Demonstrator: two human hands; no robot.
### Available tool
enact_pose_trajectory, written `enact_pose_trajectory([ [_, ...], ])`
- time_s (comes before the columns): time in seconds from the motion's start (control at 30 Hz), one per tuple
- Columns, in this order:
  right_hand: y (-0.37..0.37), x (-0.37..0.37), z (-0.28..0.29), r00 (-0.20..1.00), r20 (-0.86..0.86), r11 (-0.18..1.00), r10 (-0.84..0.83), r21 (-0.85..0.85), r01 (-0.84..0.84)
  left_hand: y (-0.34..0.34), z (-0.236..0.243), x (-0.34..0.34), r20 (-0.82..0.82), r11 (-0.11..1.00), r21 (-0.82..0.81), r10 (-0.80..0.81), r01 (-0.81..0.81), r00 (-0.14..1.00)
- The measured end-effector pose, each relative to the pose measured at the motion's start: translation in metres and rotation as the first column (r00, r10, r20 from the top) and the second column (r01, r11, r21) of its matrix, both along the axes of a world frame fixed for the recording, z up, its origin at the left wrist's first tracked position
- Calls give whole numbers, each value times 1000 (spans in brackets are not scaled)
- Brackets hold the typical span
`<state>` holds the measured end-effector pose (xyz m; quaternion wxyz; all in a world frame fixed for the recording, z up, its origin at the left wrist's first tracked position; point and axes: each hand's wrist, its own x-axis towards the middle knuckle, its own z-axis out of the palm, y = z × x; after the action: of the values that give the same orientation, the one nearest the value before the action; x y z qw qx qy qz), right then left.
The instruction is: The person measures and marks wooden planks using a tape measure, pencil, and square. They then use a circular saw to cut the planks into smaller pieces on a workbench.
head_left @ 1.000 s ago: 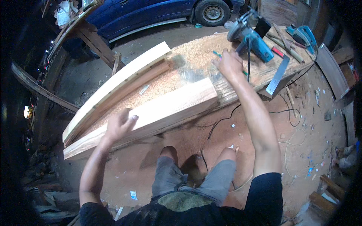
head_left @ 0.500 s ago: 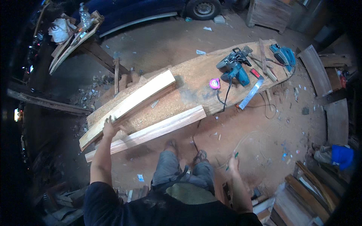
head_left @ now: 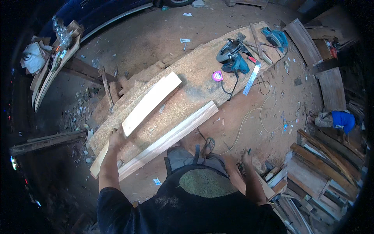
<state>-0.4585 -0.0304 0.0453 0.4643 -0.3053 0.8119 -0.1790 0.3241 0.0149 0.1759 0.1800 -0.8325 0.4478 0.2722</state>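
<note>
My left hand [head_left: 116, 139] is closed on the near end of a pale wooden plank [head_left: 150, 103], its fingers at the edge. Another light board [head_left: 99, 160] shows beneath it and runs on past my wrist to the lower left. Nearer to me, a long squared timber [head_left: 171, 138] lies along the front edge of the sawdust-covered work board [head_left: 187, 70]. Down by my right leg, my right hand [head_left: 247, 158] is closed round a slim thing with a dark green end; its kind is too small to make out.
A circular saw [head_left: 233, 62], pink tape measure [head_left: 217, 76], try square [head_left: 252, 79] and teal power tool [head_left: 275, 38] lie on the work board's far right. A cord [head_left: 243, 121] loops over the ground. Stacked timber [head_left: 325, 165] stands at right; scrap wood [head_left: 58, 76] at upper left.
The upper plank has shifted against the board beneath, whose lower-left end now shows bare. My left hand has gone from lying on the wood to gripping the plank's end. My view has shifted.
</note>
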Motion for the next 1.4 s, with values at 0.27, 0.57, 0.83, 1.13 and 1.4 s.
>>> enact_pose_trajectory([
  [0.27,-74,75,13,996,21,994,-82,-77,83,27,35,-50,-73,949,-165,-281,267,957],
  [0.57,-206,58,17,928,-361,969,93,-181,-167,11,72,-161,-173,941,-197,-311,277,934],
  [0.83,-476,79,-2,839,-412,830,354,-274,-485,-12,19,-201,-115,963,-173,-226,205,967],
  [1.13,-634,111,15,583,-635,595,508,-231,-770,-34,-33,-230,-47,986,-159,-60,52,997],
  [1.4,-757,73,25,603,-705,700,373,-212,-682,-111,-22,-268,-191,983,-166,-112,80,975],
])
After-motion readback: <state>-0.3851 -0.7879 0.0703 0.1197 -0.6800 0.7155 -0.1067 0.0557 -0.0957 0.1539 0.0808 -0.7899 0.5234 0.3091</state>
